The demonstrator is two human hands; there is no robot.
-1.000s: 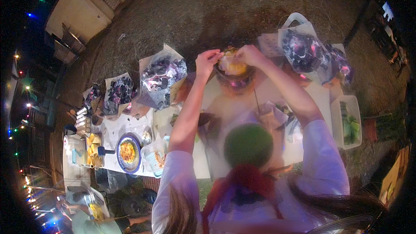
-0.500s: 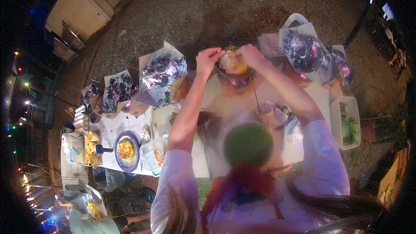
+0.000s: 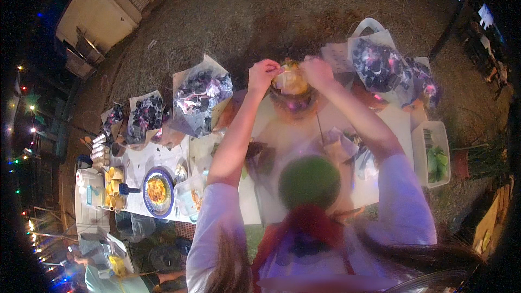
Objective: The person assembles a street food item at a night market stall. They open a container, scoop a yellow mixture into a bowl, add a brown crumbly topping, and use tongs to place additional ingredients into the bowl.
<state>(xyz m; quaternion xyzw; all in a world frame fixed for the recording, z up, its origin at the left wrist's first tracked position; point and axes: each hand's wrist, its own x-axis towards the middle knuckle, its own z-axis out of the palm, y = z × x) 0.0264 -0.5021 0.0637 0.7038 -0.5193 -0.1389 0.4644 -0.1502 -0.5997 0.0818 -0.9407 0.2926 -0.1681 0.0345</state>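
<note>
My left hand (image 3: 264, 74) is closed in a pinch at the left edge of a round, yellow-topped food (image 3: 291, 82), apparently a cake. My right hand (image 3: 318, 72) has curled fingers at its right edge; what either hand grips is too small to make out. Beneath the food is a round clay stove (image 3: 294, 104) with a pinkish glow. Both forearms reach over the white table (image 3: 393, 125). A blurred green round shape (image 3: 309, 183) covers the middle of the near side.
Square metal trays of glowing charcoal stand to the left (image 3: 203, 95) and right (image 3: 377, 61). A blue-rimmed plate (image 3: 172, 192) holds yellow food, near yellow cups (image 3: 114, 184) and an egg tray (image 3: 100, 152). Green leaves lie in a bin (image 3: 448, 138). Someone's hand (image 3: 171, 275) shows lower left.
My right hand has straightened up slightly from over the food to its right edge, uncovering more of the yellow top. My left hand stays pinched at the left edge.
</note>
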